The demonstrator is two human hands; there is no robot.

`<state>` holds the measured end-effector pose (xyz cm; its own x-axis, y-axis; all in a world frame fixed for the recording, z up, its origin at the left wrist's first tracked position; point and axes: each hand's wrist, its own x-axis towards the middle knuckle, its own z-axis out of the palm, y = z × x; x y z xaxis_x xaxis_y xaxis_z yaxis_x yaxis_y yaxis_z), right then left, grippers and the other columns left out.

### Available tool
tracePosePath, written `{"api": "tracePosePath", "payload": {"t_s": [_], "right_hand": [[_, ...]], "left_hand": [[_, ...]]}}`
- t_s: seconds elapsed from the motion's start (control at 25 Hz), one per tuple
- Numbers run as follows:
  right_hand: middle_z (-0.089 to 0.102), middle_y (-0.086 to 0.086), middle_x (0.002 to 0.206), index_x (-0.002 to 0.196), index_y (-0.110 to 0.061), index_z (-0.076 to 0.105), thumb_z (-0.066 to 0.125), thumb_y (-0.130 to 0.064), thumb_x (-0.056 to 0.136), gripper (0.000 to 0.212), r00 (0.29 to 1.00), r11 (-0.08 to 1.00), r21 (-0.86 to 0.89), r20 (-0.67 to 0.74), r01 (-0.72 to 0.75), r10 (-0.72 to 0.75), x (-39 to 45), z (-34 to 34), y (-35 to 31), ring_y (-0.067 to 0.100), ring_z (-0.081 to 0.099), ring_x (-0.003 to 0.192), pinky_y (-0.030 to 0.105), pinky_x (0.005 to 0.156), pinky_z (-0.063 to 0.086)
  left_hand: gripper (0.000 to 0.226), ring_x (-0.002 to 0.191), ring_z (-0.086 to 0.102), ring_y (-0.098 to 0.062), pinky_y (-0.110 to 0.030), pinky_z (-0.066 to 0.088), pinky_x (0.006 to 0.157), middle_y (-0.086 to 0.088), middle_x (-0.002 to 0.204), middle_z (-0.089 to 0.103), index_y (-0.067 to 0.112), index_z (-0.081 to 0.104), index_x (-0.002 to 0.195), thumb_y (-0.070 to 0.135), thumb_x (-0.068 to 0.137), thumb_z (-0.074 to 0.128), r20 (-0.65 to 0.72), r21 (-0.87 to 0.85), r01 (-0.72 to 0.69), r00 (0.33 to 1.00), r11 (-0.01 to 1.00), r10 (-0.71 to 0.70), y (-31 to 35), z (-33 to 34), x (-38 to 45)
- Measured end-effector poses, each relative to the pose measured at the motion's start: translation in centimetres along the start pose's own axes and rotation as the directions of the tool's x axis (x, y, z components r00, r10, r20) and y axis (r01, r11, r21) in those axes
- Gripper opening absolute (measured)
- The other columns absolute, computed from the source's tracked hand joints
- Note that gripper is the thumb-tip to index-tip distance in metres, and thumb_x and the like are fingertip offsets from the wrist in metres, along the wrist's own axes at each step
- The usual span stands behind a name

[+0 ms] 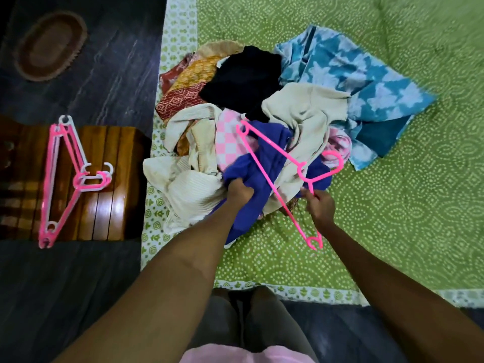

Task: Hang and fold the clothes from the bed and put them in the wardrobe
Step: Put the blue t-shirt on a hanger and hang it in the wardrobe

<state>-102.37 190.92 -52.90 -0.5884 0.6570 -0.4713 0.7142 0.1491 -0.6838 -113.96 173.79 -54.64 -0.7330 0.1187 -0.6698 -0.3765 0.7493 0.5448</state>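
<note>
1. Landmark: the clothes pile [262, 121] lies on the green bedspread [392, 231]; every place below is given relative to it.
2. My left hand [239, 191] is at the near edge of the pile, fingers curled tight into the purple garment [264, 158], which sits on the pile's near side, partly under a cream garment [301, 113].
3. My right hand [319, 205] is just right of the pile's near edge and pinches the pink hanger [272, 163] low on its frame, near the hook stem; the hanger lies slanted across the purple garment.
4. Spare hangers [68, 179] rest on a wooden stool [117, 184] well left of the pile, beside the bed.
5. Step in hand, as I judge it: free the purple garment and thread the hanger into it.
6. To do it well: I should lift the garment clear of the cream one first, find the neck opening, then feed one hanger arm in at a time.
7. Risk: pulling sideways may drag neighbouring clothes off the pile.
</note>
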Motion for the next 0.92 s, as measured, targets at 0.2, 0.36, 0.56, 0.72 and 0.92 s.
{"api": "tracePosePath", "payload": {"t_s": [0.2, 0.36, 0.56, 0.72, 0.92], "right_hand": [[0.054, -0.001, 0.052, 0.086, -0.011, 0.061, 0.067, -0.019, 0.085, 0.01, 0.974, 0.885, 0.42, 0.182, -0.202, 0.136, 1.8, 0.5, -4.6, 0.005, 0.044, 0.042, 0.019, 0.042, 0.032], [0.048, -0.007, 0.038, 0.064, -0.01, 0.06, 0.066, -0.015, 0.086, 0.023, 0.972, 0.849, 0.474, 0.137, -0.232, 0.19, 1.9, -0.4, -7.4, 0.001, 0.037, 0.035, 0.017, 0.041, 0.028], [0.046, -0.013, 0.035, 0.074, -0.012, 0.063, 0.056, -0.01, 0.091, 0.019, 0.989, 0.788, 0.6, 0.042, -0.136, 0.139, 0.1, -4.4, -11.3, 0.0, 0.037, 0.032, 0.011, 0.036, 0.027], [0.048, -0.014, 0.036, 0.076, -0.012, 0.063, 0.057, -0.015, 0.092, 0.018, 0.999, 0.779, 0.625, 0.033, -0.051, 0.039, -2.6, -7.7, -14.8, 0.0, 0.033, 0.032, 0.011, 0.036, 0.026], [0.066, -0.01, 0.052, 0.079, -0.01, 0.063, 0.059, -0.017, 0.091, 0.014, 0.983, 0.8, 0.596, 0.095, 0.071, -0.159, -6.4, -11.2, -18.2, 0.0, 0.037, 0.034, 0.01, 0.038, 0.028]], "left_hand": [[0.06, 0.12, 0.051, -0.028, -0.037, 0.042, 0.101, -0.012, 0.131, 0.053, -0.001, 0.049, 0.13, 0.015, 0.078, 0.074, 0.176, -0.09, 0.097, 0.981, 0.991, -0.08, -1.4, -0.5, 0.4], [0.031, 0.102, 0.058, -0.024, -0.034, 0.051, 0.084, -0.012, 0.111, 0.06, -0.001, 0.054, 0.115, 0.002, 0.086, 0.064, 0.072, -0.497, 0.053, 0.997, 0.866, -0.02, -1.6, -3.7, -0.7], [0.004, 0.087, 0.058, -0.024, -0.04, 0.048, 0.082, -0.006, 0.085, 0.06, 0.008, 0.059, 0.094, 0.011, 0.092, 0.057, -0.108, -0.496, -0.101, 0.993, 0.863, 0.055, 1.8, -11.4, -2.2], [0.013, 0.065, 0.051, -0.014, -0.028, 0.043, 0.062, 0.0, 0.07, 0.054, 0.014, 0.058, 0.076, 0.013, 0.088, 0.063, -0.128, -0.312, -0.276, 0.96, 0.909, 0.248, 7.4, -18.3, -4.8], [0.027, 0.058, 0.034, -0.007, -0.023, 0.028, 0.053, 0.0, 0.061, 0.04, 0.011, 0.049, 0.062, 0.005, 0.083, 0.065, -0.078, 0.005, -0.523, 0.85, 0.852, 0.522, 12.8, -21.3, -10.3]]}}
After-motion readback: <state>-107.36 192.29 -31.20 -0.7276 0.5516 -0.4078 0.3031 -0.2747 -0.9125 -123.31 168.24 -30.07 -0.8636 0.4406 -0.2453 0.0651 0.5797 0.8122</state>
